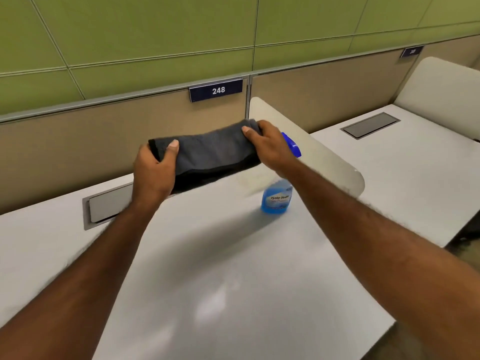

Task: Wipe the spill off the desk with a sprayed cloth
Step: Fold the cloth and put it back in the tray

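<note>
A dark grey cloth [213, 154] is stretched between both hands above the back of the white desk [207, 255]. My left hand [153, 170] grips its left end, my right hand [267, 146] its right end. The cloth's lower edge hangs near the desk surface. A blue spray bottle [276, 198] stands upright on the desk under my right forearm; its blue trigger head [292, 144] shows behind my right hand. A faint yellowish smear [250, 181] lies on the desk just left of the bottle.
A grey cable hatch [109, 206] is set into the desk at the left. A beige partition with the sign 248 [217, 90] runs along the back. A rounded white divider [324, 152] separates this desk from the neighbouring desk [405, 178] on the right.
</note>
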Available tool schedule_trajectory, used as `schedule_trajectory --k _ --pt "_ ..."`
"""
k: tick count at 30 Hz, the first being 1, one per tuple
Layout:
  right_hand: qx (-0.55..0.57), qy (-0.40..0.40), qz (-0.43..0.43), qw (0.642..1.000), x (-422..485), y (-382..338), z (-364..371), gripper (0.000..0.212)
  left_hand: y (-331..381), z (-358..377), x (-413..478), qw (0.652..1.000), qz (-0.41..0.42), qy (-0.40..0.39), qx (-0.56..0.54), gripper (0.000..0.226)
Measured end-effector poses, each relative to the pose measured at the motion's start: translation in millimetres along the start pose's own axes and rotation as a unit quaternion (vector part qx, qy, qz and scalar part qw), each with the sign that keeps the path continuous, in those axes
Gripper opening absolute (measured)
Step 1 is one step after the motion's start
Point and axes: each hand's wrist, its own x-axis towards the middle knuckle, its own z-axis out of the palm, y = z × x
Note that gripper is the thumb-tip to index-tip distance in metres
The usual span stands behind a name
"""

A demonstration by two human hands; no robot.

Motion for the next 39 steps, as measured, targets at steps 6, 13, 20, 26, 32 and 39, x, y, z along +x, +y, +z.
schedule_trajectory --k 6,13,20,26,32,39 --pt "-0.042 -0.067 0.013 0.997 86.1 -7.0 -39.2 0.032 19.9 53.8 49.6 1.0 -0.018 0.016 -0.013 0.049" --pt "-0.026 -0.152 0.076 0.985 163.3 30.4 -80.2 0.011 24.6 136.4 96.9 0.996 -0.086 -0.017 0.026 0.044" --pt "-0.124 -0.129 0.131 0.975 199.0 109.6 -72.4 0.023 -4.2 194.5 105.3 0.964 -0.23 -0.135 0.021 0.027" --pt "-0.301 -0.108 0.109 0.941 203.9 148.7 -54.7 0.037 -49.9 217.1 100.3 0.963 -0.218 -0.146 0.064 0.037" --pt "-0.37 -0.15 0.091 0.912 195.5 183.1 -46.7 0.036 -71.9 231.3 92.5 0.951 -0.233 -0.186 0.078 0.05" --pt "-0.37 -0.149 0.07 0.914 184.5 196.2 -42.9 0.028 -77.5 240.3 85.5 0.952 -0.232 -0.188 0.063 0.054"
